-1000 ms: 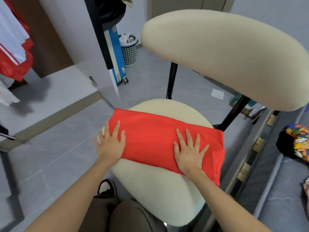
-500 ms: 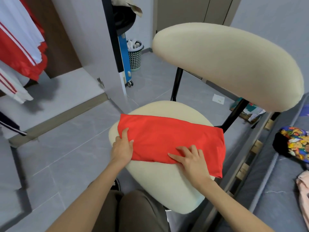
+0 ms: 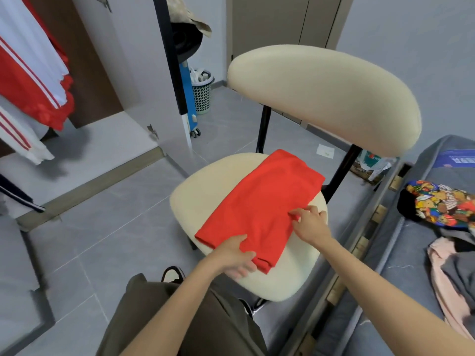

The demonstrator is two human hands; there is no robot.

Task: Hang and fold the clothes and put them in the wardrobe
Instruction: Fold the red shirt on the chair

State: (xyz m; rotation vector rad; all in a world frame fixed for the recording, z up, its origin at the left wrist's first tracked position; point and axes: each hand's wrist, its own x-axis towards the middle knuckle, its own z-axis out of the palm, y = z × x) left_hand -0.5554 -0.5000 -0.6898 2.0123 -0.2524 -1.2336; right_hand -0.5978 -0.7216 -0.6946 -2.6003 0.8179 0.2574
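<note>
A folded red garment (image 3: 264, 201) lies slantwise on the cream chair seat (image 3: 195, 191). My left hand (image 3: 235, 255) grips its near end, thumb on top and fingers tucked under the fold. My right hand (image 3: 309, 222) pinches the garment's right edge and bunches the cloth a little. The open wardrobe (image 3: 84, 140) stands at the left, with red and white clothes (image 3: 30, 80) hanging inside.
The chair's cream backrest (image 3: 323, 98) rises behind the seat. A bed (image 3: 421, 253) at the right carries a colourful printed garment (image 3: 442, 201) and pink and grey clothes (image 3: 452, 273). A mesh laundry basket (image 3: 203, 93) and a blue wheeled thing (image 3: 189, 98) stand beyond the wardrobe door.
Both hands went from pressing flat on the garment to gripping it. The garment has turned from lying crosswise to lying slantwise, its left end drawn toward me.
</note>
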